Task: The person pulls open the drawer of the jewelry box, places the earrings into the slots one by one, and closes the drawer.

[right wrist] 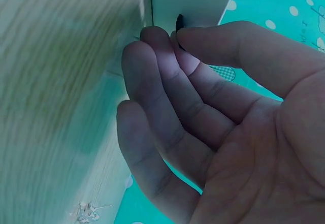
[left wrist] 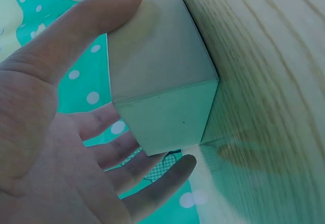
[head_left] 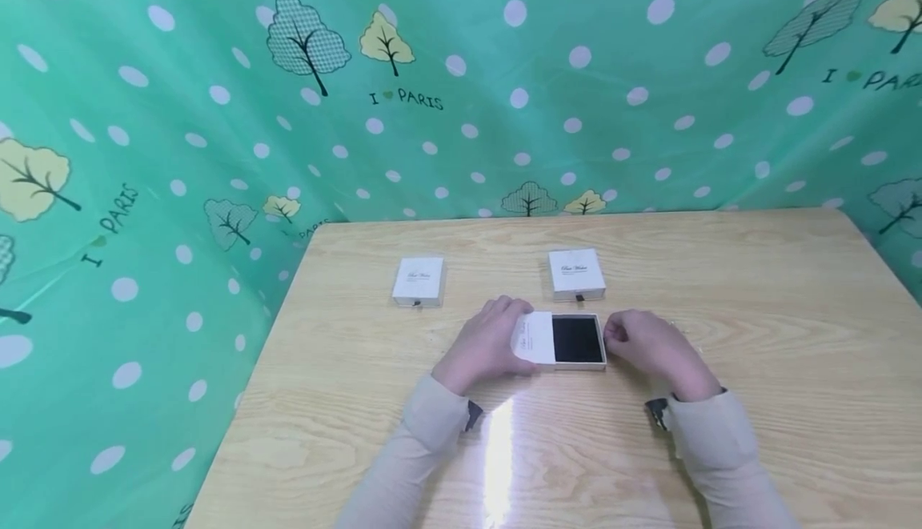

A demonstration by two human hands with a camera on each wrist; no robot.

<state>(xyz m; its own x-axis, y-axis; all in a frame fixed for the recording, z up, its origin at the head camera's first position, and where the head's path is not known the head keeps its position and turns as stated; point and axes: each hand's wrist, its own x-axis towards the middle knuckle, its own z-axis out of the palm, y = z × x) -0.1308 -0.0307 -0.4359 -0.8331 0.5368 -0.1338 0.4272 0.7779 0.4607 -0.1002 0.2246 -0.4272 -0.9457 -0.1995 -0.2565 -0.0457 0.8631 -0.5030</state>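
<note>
A white drawer-style gift box (head_left: pixel 535 337) lies on the table in front of me, its inner tray (head_left: pixel 579 366) slid partway out to the right and showing a black lining (head_left: pixel 576 339). My left hand (head_left: pixel 491 342) grips the box's outer sleeve, thumb along the near side and fingers at the far side. Between thumb and index finger, my right hand (head_left: pixel 646 342) pinches the small black pull tab (right wrist: pixel 180 23) on the tray's end. In the left wrist view the sleeve's plain closed end (left wrist: pixel 170 115) faces the palm.
Two more white boxes with printed lids and black tabs stand farther back, one at left (head_left: pixel 419 279) and one at right (head_left: pixel 576 273). A small shiny piece (right wrist: pixel 87 213) lies on the wooden table (head_left: pixel 792 353) near my right hand. Behind hangs a green dotted cloth (head_left: pixel 490 145).
</note>
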